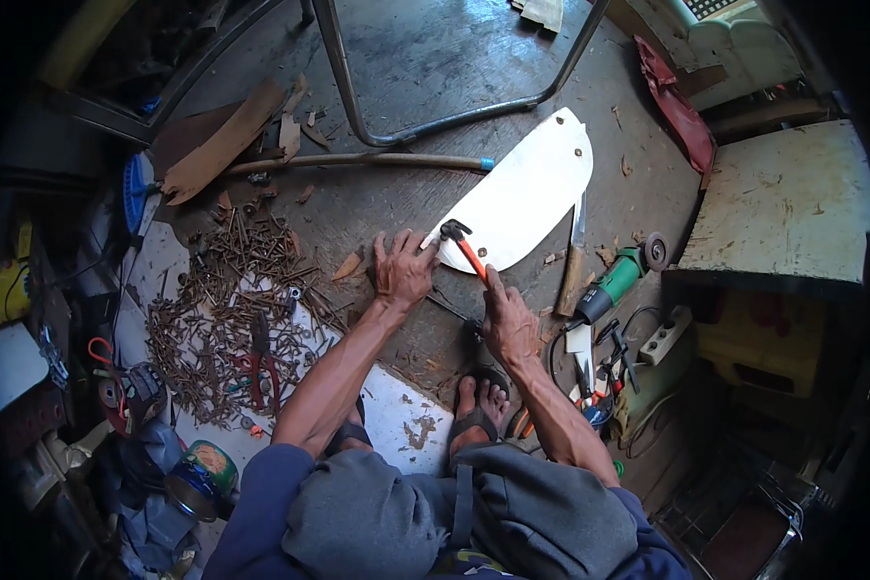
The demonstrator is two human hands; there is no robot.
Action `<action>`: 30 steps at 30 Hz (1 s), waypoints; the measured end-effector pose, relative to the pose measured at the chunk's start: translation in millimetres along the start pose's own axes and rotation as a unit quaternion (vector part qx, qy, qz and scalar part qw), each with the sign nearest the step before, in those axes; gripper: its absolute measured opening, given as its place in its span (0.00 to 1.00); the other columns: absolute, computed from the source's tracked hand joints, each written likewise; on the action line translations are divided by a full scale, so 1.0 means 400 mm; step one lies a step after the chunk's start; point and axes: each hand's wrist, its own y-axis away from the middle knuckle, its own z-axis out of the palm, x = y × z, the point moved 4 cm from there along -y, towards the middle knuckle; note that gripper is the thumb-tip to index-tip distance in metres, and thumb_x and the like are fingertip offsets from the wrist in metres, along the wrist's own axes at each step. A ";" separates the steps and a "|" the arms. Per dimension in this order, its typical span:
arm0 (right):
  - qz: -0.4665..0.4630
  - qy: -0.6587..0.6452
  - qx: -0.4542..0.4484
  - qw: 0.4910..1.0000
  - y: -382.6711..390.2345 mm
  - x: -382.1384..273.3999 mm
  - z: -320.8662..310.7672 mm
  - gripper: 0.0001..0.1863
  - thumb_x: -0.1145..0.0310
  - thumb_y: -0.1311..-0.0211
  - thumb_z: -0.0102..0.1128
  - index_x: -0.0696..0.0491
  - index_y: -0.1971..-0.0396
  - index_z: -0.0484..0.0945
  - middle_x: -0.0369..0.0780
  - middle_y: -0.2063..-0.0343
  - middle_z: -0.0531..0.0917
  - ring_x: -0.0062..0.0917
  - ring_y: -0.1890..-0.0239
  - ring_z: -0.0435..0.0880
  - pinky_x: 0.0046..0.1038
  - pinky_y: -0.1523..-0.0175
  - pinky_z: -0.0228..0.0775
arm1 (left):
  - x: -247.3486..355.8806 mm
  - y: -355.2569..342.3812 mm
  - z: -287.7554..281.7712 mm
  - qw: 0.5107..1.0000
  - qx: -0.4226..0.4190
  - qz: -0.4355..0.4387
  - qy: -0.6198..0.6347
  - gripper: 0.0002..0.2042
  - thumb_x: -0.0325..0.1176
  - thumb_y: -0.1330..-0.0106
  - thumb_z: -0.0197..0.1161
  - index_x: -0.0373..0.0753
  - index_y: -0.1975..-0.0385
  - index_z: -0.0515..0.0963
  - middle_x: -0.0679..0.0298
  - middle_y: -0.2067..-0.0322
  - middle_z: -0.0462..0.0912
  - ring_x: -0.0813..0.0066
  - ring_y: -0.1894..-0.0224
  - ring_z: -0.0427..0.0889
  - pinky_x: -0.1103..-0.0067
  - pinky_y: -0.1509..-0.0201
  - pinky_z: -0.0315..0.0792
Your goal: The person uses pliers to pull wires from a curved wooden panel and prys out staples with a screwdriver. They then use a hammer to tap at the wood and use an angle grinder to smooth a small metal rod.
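A white, rounded-end panel (524, 188) with several small brownish fastener spots lies slantwise on the floor in front of me. My left hand (403, 271) is at its near left corner, thumb and forefinger closed on the edge while the other fingers rest spread on the floor. Whether a small nail is pinched there too, I cannot make out. My right hand (510, 324) is wrapped round the orange handle of a hammer (470, 253). The hammer's black head is over the panel's left corner, just beside my left fingertips.
Left lies a large heap of rusty nails and screws (227, 309) with red-handled pliers (259, 362). A green angle grinder (614, 282), a wooden-handled blade (572, 275) and a power strip (665, 334) lie right. Beyond are a wooden stick (358, 160) and metal tube frame (435, 130).
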 end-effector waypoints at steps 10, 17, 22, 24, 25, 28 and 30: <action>-0.014 -0.015 0.018 1.000 0.028 0.014 0.016 0.31 0.68 0.29 0.53 0.38 0.27 0.61 0.47 0.65 0.79 0.46 0.67 0.83 0.49 0.63 0.75 | -0.002 0.007 0.010 1.000 0.001 -0.019 0.003 0.16 0.38 0.36 0.68 0.50 0.48 0.84 0.64 0.46 0.80 0.58 0.38 0.74 0.46 0.28 0.55; -0.007 -0.154 0.104 0.983 0.028 0.014 -0.015 0.27 0.72 0.30 0.58 0.46 0.32 0.71 0.50 0.69 0.81 0.45 0.67 0.84 0.43 0.61 0.76 | 0.029 -0.023 -0.012 0.981 -0.023 -0.188 0.031 0.21 0.39 0.41 0.69 0.40 0.48 0.78 0.56 0.50 0.79 0.55 0.44 0.75 0.52 0.34 0.60; 0.056 -0.196 0.108 0.973 0.032 0.031 -0.034 0.24 0.70 0.30 0.59 0.49 0.34 0.75 0.51 0.66 0.85 0.39 0.66 0.87 0.37 0.57 0.78 | 0.025 -0.061 0.013 0.945 -0.054 -0.308 0.095 0.19 0.39 0.43 0.72 0.38 0.53 0.79 0.54 0.55 0.83 0.54 0.48 0.78 0.60 0.40 0.67; 0.075 -0.200 0.104 0.971 0.044 0.035 -0.050 0.24 0.69 0.29 0.60 0.50 0.34 0.75 0.50 0.66 0.86 0.36 0.67 0.86 0.35 0.57 0.78 | 0.001 -0.091 0.024 0.916 -0.055 -0.349 0.191 0.18 0.37 0.41 0.72 0.37 0.55 0.79 0.55 0.58 0.84 0.58 0.53 0.82 0.64 0.47 0.73; 0.084 -0.203 0.101 0.970 0.045 0.033 -0.055 0.24 0.69 0.29 0.60 0.50 0.34 0.75 0.50 0.67 0.86 0.34 0.68 0.86 0.34 0.57 0.78 | -0.028 -0.109 0.035 0.888 -0.040 -0.375 0.264 0.17 0.36 0.39 0.72 0.36 0.55 0.79 0.56 0.59 0.85 0.62 0.56 0.84 0.66 0.52 0.76; 0.103 -0.244 0.099 0.959 0.031 0.032 -0.057 0.25 0.67 0.29 0.61 0.49 0.33 0.75 0.48 0.67 0.86 0.31 0.69 0.85 0.32 0.58 0.78 | -0.111 -0.195 0.074 0.761 0.049 -0.407 0.503 0.11 0.28 0.32 0.67 0.37 0.53 0.77 0.60 0.60 0.85 0.71 0.61 0.86 0.73 0.62 0.85; 0.100 -0.236 0.102 0.961 0.018 0.036 -0.068 0.25 0.67 0.29 0.61 0.49 0.33 0.75 0.47 0.65 0.87 0.33 0.68 0.86 0.32 0.56 0.78 | -0.109 -0.267 0.056 0.722 0.060 -0.374 0.579 0.13 0.32 0.32 0.70 0.40 0.52 0.77 0.60 0.60 0.85 0.70 0.62 0.87 0.69 0.63 0.85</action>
